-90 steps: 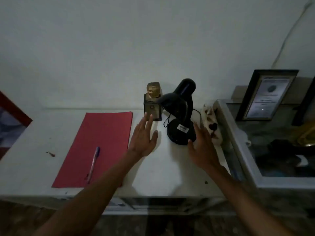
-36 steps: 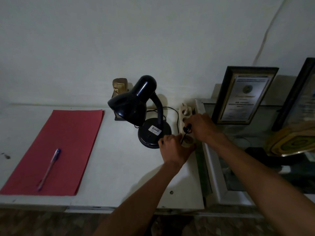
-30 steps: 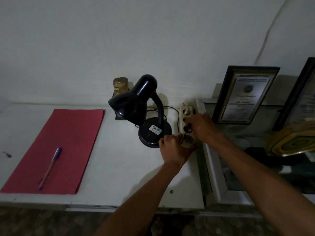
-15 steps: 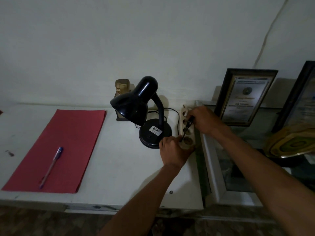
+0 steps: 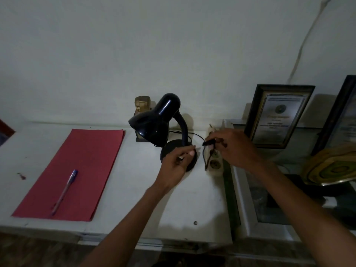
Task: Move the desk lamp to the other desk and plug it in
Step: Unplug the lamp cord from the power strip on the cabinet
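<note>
both forearms are bare to the frame edge, with no sleeves, rings or watch visible.

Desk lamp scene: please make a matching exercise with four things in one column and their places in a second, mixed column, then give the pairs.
1. pen
2. plug
3. desk lamp
4. framed certificate

a. leaning against the wall
b. in the right hand
c. on the red folder
d. left of the power strip

Pairs: 1-c, 2-b, 3-d, 4-a
</note>
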